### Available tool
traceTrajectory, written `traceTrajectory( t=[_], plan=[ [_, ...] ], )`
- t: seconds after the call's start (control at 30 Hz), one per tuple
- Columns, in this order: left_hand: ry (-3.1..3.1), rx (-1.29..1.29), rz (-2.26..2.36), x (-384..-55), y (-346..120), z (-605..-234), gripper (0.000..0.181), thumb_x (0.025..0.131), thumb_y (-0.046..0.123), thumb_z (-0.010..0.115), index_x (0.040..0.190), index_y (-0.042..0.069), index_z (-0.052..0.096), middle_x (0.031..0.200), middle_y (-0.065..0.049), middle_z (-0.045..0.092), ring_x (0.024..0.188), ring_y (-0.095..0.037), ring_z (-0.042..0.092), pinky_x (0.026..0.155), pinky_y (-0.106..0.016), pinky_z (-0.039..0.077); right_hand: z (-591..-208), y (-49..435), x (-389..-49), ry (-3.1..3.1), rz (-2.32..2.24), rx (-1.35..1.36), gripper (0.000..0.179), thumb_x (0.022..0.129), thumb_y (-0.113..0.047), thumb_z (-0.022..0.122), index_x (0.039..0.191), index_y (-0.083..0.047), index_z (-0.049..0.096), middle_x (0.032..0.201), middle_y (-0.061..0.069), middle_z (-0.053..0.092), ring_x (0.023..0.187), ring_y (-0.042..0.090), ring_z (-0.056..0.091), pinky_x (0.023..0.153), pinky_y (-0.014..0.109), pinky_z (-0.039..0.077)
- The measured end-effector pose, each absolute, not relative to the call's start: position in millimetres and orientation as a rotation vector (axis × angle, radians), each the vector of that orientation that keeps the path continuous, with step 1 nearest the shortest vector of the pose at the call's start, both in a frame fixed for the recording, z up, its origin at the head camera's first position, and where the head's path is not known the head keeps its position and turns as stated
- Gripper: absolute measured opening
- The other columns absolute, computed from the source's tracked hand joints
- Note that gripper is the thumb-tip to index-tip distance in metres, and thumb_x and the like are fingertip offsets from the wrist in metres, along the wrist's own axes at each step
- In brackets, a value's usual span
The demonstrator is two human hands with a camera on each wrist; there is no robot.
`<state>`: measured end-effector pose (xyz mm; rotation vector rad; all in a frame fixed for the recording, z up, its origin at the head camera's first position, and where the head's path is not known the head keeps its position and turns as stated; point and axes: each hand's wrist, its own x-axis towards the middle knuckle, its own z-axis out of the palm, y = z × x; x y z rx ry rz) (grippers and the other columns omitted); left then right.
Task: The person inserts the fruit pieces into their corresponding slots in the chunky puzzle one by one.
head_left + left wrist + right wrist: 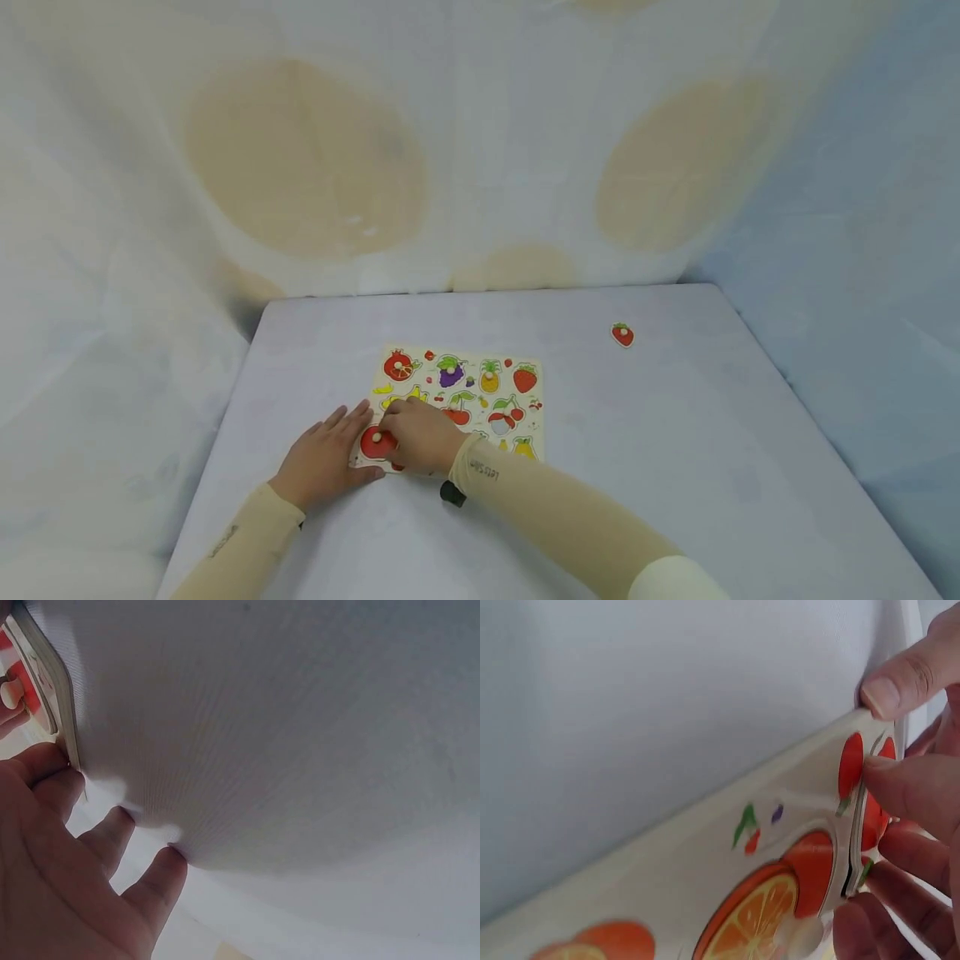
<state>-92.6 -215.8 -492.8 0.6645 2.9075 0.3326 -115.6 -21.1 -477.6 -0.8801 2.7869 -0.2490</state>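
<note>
My right hand [422,435] pinches a red puzzle piece [871,817] at the fruit puzzle board [480,392]'s near-left corner; my left hand [324,460] lies flat, fingers [112,832] straight, steadying the board's edge on the counter [675,433].

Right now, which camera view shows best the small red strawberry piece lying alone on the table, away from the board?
The head view shows it best: the small red strawberry piece lies alone on the pale table, far right of the wooden fruit puzzle board. Neither wrist view shows it; they show only the board's edge and fingers.
</note>
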Motion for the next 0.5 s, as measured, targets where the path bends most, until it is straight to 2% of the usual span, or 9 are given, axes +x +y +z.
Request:
traceTrajectory(
  t=[0.3, 0.5],
  plan=[
    [2.899, 0.665, 0.314, -93, -215, -492, 0.097, 0.076, 0.058, 0.080, 0.149, 0.005, 0.045, 0.157, -0.010, 0.037, 0.140, -0.043, 0.034, 0.107, -0.064, 0.033, -473, -12, -124, 2.709, -0.298, -1.003, 0.034, 0.089, -0.033, 0.076, 0.122, -0.027, 0.073, 0.129, -0.008, 0.061, 0.119, 0.008, 0.054, 0.099, 0.024, 0.047],
    [2.903, 0.677, 0.337, -91, -214, -486, 0.093, 0.078, 0.054, 0.080, 0.149, 0.004, 0.046, 0.157, -0.011, 0.037, 0.140, -0.044, 0.034, 0.108, -0.064, 0.033, -474, -6, -128, 2.666, -0.375, -1.041, 0.033, 0.090, -0.030, 0.076, 0.122, -0.026, 0.073, 0.128, -0.009, 0.061, 0.121, 0.008, 0.053, 0.100, 0.022, 0.045]
  ],
)
